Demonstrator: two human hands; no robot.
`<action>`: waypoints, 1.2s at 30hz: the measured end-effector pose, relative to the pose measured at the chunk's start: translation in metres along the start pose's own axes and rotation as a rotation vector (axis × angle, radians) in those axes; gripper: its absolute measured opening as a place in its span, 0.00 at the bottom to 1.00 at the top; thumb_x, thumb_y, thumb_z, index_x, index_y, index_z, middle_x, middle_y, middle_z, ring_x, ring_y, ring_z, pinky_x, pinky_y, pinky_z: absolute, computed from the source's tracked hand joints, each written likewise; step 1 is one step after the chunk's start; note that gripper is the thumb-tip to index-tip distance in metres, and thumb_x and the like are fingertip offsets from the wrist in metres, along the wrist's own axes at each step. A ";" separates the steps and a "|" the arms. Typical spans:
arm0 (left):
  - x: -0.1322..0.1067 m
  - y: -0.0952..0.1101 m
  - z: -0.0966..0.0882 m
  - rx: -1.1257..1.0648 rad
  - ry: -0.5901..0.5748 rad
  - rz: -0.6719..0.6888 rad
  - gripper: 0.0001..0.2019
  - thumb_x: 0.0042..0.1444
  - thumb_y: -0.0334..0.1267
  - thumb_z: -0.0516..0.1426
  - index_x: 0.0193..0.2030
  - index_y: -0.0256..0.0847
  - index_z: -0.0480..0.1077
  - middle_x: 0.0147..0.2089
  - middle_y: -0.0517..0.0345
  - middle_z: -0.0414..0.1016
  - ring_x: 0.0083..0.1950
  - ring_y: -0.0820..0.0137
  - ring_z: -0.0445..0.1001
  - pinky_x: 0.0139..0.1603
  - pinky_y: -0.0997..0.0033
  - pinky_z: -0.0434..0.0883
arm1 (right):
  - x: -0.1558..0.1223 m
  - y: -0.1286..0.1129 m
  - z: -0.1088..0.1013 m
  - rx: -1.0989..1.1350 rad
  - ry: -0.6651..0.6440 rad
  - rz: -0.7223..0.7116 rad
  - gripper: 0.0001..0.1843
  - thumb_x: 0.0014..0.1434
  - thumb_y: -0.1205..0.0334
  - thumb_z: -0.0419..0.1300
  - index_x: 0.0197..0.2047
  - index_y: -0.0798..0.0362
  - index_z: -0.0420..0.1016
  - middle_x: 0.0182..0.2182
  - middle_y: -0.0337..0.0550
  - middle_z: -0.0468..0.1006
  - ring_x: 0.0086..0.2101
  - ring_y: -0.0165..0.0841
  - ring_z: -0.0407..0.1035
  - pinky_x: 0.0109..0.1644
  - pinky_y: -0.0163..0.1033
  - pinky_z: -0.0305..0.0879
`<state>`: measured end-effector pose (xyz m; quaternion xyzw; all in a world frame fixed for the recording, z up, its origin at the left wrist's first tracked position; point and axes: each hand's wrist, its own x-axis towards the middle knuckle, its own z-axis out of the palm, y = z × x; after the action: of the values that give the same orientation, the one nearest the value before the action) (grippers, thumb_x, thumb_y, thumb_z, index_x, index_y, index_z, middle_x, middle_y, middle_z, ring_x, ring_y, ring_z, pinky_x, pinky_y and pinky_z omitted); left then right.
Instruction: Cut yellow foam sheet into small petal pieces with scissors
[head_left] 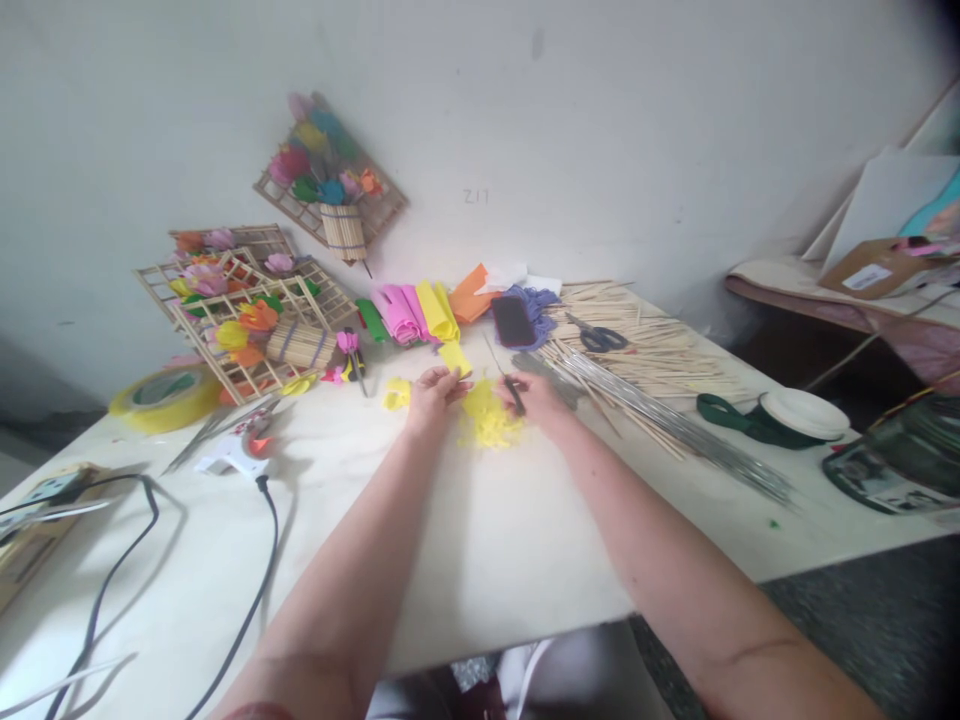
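Clock positions here are read from the pile of yellow scraps point(491, 420), with twelve toward the wall. A small yellow piece point(454, 358) is pinched between thumb and fingers of the left hand point(435, 397), sitting at about eleven. At one to two, black-handled scissors point(514, 393) are gripped in the right hand point(534, 396), blades angled up toward twelve. Whether those blades are parted can't really be made out, they're too thin at this range.

Biggest worry, imo: fingertips getting nicked. The piece is tiny and it's held close to its edge, so not much margin would be left if the blades were brought across. A crooked cut could also be caused by the soft-looking stuff bending under the blades.

The scraps are spread right between both hands, so a good bit could easily be lost among the trimmings if dropped. The yellow loops point(396, 394) at nine to ten could be knocked by the left hand too.

Also, a phone point(514, 322) is parked near twelve to one, pretty much where the blades are aimed, so a scratch might be picked up if the scissors were pushed too far forward.
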<state>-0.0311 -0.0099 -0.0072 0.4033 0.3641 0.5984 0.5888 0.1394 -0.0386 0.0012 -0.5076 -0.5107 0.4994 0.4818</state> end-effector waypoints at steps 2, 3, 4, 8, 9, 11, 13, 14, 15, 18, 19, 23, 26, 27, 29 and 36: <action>0.000 -0.001 -0.001 -0.016 -0.004 -0.011 0.17 0.37 0.40 0.67 0.32 0.36 0.66 0.29 0.58 0.76 0.29 0.72 0.76 0.32 0.75 0.70 | 0.001 0.000 -0.002 0.054 -0.030 -0.038 0.18 0.39 0.56 0.69 0.33 0.55 0.72 0.14 0.30 0.67 0.13 0.22 0.59 0.16 0.29 0.56; 0.001 -0.001 -0.002 -0.022 -0.010 -0.017 0.17 0.38 0.40 0.67 0.32 0.36 0.67 0.29 0.58 0.76 0.29 0.72 0.76 0.32 0.75 0.70 | 0.000 -0.002 -0.002 0.062 -0.052 -0.037 0.18 0.39 0.55 0.69 0.32 0.55 0.71 0.14 0.30 0.67 0.13 0.22 0.59 0.16 0.28 0.56; 0.001 -0.001 -0.002 -0.028 -0.018 -0.023 0.17 0.38 0.40 0.66 0.32 0.35 0.67 0.28 0.58 0.76 0.29 0.72 0.76 0.32 0.75 0.70 | -0.002 -0.004 -0.003 0.060 -0.076 -0.029 0.18 0.40 0.54 0.68 0.31 0.55 0.71 0.15 0.30 0.67 0.13 0.22 0.58 0.16 0.28 0.55; 0.000 0.001 -0.004 -0.086 -0.051 -0.046 0.16 0.39 0.40 0.66 0.30 0.36 0.67 0.27 0.58 0.75 0.29 0.71 0.77 0.31 0.76 0.71 | -0.012 -0.013 -0.003 0.012 -0.175 -0.002 0.16 0.43 0.52 0.66 0.29 0.55 0.70 0.15 0.32 0.68 0.14 0.21 0.58 0.15 0.27 0.51; -0.001 0.002 -0.004 -0.106 -0.058 -0.050 0.15 0.39 0.39 0.67 0.30 0.36 0.67 0.27 0.58 0.75 0.29 0.71 0.77 0.31 0.76 0.72 | -0.014 -0.015 -0.003 0.004 -0.188 0.014 0.16 0.43 0.52 0.66 0.29 0.55 0.69 0.16 0.32 0.68 0.14 0.20 0.58 0.14 0.27 0.50; -0.002 0.003 -0.004 -0.147 -0.067 -0.056 0.14 0.39 0.36 0.66 0.29 0.36 0.67 0.27 0.58 0.75 0.30 0.71 0.77 0.32 0.76 0.73 | -0.015 -0.014 -0.003 0.003 -0.211 0.044 0.16 0.43 0.53 0.66 0.28 0.56 0.69 0.15 0.32 0.68 0.13 0.20 0.58 0.14 0.27 0.49; -0.002 0.003 -0.004 -0.185 -0.070 -0.064 0.12 0.40 0.34 0.66 0.29 0.35 0.67 0.27 0.58 0.75 0.31 0.70 0.77 0.34 0.75 0.74 | -0.013 -0.012 -0.003 0.023 -0.235 0.058 0.15 0.42 0.54 0.66 0.28 0.56 0.70 0.15 0.32 0.68 0.13 0.21 0.58 0.14 0.27 0.49; -0.002 0.004 -0.004 -0.202 -0.074 -0.068 0.10 0.41 0.32 0.65 0.28 0.35 0.67 0.27 0.58 0.75 0.32 0.69 0.77 0.36 0.74 0.74 | -0.012 -0.010 -0.003 0.037 -0.246 0.058 0.15 0.42 0.54 0.66 0.29 0.56 0.70 0.14 0.32 0.67 0.13 0.21 0.58 0.14 0.27 0.50; -0.002 0.004 -0.004 -0.217 -0.081 -0.072 0.09 0.42 0.31 0.65 0.28 0.35 0.68 0.28 0.58 0.75 0.34 0.69 0.78 0.37 0.73 0.74 | -0.011 -0.008 -0.003 0.049 -0.254 0.056 0.15 0.42 0.54 0.65 0.29 0.56 0.70 0.14 0.32 0.67 0.14 0.21 0.58 0.14 0.27 0.51; -0.001 0.003 -0.004 -0.247 -0.099 -0.086 0.07 0.44 0.30 0.63 0.28 0.35 0.67 0.30 0.56 0.76 0.37 0.67 0.78 0.42 0.69 0.74 | -0.009 -0.005 -0.003 0.072 -0.266 0.052 0.15 0.43 0.54 0.65 0.30 0.56 0.71 0.14 0.31 0.67 0.14 0.21 0.59 0.15 0.27 0.52; -0.001 0.003 -0.005 -0.252 -0.101 -0.091 0.07 0.45 0.29 0.62 0.27 0.35 0.67 0.30 0.56 0.76 0.38 0.67 0.78 0.44 0.68 0.74 | -0.009 -0.005 -0.003 0.075 -0.270 0.052 0.14 0.43 0.54 0.65 0.29 0.56 0.71 0.14 0.32 0.67 0.14 0.21 0.59 0.15 0.27 0.52; 0.000 0.001 -0.006 -0.274 -0.093 -0.101 0.06 0.46 0.28 0.61 0.27 0.35 0.66 0.31 0.55 0.75 0.39 0.65 0.78 0.45 0.66 0.74 | -0.012 -0.007 -0.002 0.006 -0.266 0.062 0.15 0.44 0.54 0.65 0.29 0.57 0.71 0.15 0.33 0.68 0.12 0.20 0.57 0.12 0.26 0.47; 0.001 0.000 -0.007 -0.280 -0.095 -0.120 0.05 0.46 0.27 0.60 0.27 0.34 0.66 0.30 0.54 0.75 0.38 0.65 0.78 0.41 0.69 0.75 | -0.014 -0.008 -0.002 -0.076 -0.258 0.065 0.15 0.46 0.52 0.64 0.27 0.57 0.71 0.16 0.34 0.70 0.11 0.19 0.56 0.11 0.27 0.43; 0.001 0.000 -0.008 -0.281 -0.096 -0.127 0.05 0.47 0.27 0.60 0.28 0.34 0.67 0.30 0.54 0.75 0.37 0.65 0.78 0.41 0.69 0.76 | -0.014 -0.008 -0.002 -0.087 -0.261 0.061 0.16 0.47 0.52 0.64 0.26 0.57 0.71 0.16 0.34 0.70 0.11 0.19 0.57 0.11 0.27 0.43; 0.002 -0.001 -0.008 -0.287 -0.096 -0.134 0.04 0.47 0.26 0.60 0.28 0.34 0.67 0.30 0.54 0.75 0.36 0.66 0.78 0.40 0.69 0.76 | -0.014 -0.007 -0.001 -0.089 -0.266 0.048 0.16 0.47 0.51 0.64 0.25 0.57 0.70 0.16 0.35 0.70 0.11 0.19 0.58 0.11 0.27 0.43; 0.002 -0.001 -0.009 -0.285 -0.092 -0.146 0.04 0.48 0.25 0.59 0.27 0.34 0.67 0.28 0.56 0.74 0.36 0.68 0.78 0.44 0.68 0.75 | -0.006 0.005 0.003 0.061 -0.270 0.066 0.15 0.45 0.54 0.65 0.25 0.56 0.69 0.15 0.33 0.68 0.12 0.20 0.58 0.13 0.27 0.51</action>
<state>-0.0386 -0.0077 -0.0112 0.3152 0.2765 0.5805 0.6980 0.1369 -0.0452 -0.0037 -0.4374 -0.5386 0.5940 0.4071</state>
